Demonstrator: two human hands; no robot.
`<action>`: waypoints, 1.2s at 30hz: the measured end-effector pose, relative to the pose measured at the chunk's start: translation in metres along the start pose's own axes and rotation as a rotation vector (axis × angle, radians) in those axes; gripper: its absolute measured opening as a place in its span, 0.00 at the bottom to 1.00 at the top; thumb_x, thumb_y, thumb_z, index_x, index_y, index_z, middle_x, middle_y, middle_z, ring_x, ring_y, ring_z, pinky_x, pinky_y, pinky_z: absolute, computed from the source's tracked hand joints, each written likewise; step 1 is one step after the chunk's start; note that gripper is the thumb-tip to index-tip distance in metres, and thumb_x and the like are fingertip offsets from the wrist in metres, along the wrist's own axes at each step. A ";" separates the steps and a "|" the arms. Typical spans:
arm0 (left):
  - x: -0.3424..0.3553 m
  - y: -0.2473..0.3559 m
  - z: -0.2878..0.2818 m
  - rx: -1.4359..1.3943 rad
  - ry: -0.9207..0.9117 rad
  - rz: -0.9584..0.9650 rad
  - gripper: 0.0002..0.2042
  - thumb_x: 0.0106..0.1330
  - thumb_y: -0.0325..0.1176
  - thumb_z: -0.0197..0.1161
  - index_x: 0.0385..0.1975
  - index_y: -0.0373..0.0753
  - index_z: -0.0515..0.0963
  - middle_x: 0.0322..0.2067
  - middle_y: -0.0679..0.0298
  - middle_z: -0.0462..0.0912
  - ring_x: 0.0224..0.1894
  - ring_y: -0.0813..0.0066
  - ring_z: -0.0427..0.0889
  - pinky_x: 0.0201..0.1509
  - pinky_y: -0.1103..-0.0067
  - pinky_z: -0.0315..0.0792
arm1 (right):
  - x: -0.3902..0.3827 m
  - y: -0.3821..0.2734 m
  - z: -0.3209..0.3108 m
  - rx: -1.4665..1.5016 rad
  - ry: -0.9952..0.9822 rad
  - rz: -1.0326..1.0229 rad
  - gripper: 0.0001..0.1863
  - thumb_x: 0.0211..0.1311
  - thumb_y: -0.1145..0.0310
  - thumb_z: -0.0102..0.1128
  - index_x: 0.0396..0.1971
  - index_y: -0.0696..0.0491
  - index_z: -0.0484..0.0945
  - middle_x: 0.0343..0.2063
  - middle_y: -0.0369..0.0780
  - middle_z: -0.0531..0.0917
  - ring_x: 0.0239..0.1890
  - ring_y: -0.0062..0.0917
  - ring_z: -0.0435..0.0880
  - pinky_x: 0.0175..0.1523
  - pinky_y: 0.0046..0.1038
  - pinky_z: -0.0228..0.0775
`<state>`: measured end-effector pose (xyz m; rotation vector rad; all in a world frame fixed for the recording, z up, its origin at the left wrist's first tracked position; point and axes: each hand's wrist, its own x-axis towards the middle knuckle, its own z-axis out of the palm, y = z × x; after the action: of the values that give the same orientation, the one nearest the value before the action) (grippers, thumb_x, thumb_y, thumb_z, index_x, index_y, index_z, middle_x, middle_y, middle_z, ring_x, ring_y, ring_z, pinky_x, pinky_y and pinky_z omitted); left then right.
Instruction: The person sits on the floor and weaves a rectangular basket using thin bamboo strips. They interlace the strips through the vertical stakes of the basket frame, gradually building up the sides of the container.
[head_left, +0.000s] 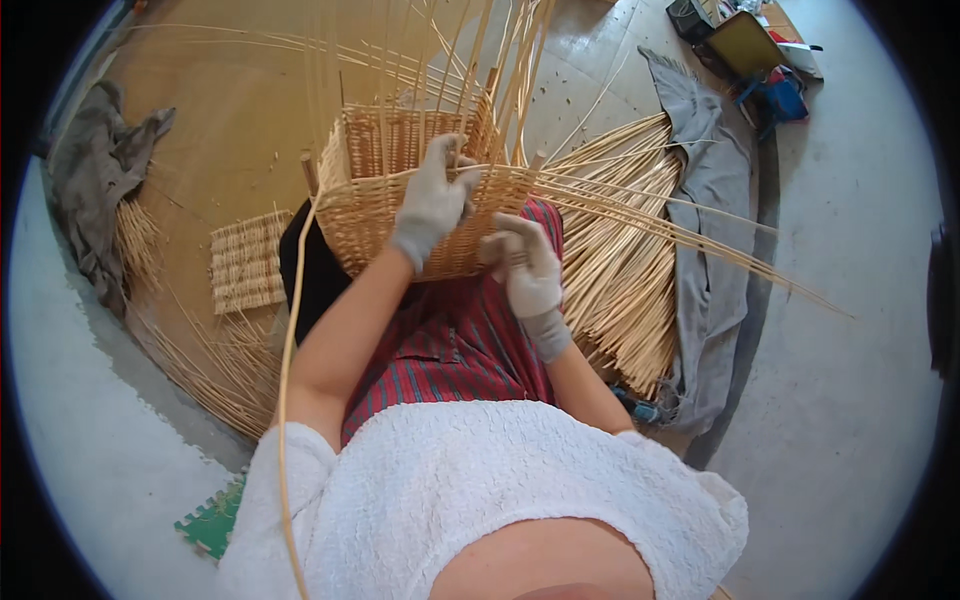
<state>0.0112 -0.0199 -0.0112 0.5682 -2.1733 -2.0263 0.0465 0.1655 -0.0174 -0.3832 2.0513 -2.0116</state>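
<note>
A square wicker basket rests tilted on my lap, woven on all sides, with long upright canes rising from its rim. My left hand, in a pale grey work glove, lies on the near wall and grips the rim with its fingers curled over the edge. Lower and to the right, my gloved right hand is beside the basket's near right corner, its fingers bent inward; anything in them is too small to make out. Several long canes stick out to the right from the rim.
A large bundle of canes lies at right, partly under a grey cloth. On the left are a small woven panel, loose canes and another grey cloth. One long cane bends down past my left arm.
</note>
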 end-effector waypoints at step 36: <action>0.067 -0.073 -0.213 0.028 0.016 0.191 0.06 0.68 0.27 0.66 0.41 0.35 0.85 0.35 0.65 0.89 0.36 0.80 0.83 0.43 0.77 0.77 | 0.221 -0.107 0.278 -0.098 -0.806 -0.361 0.19 0.78 0.51 0.47 0.45 0.46 0.84 0.32 0.39 0.87 0.35 0.33 0.85 0.46 0.34 0.78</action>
<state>0.0341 -0.2454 -0.0734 0.3631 -2.1585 -1.8892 -0.0610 -0.1738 0.0864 -1.3991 1.6184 -1.5161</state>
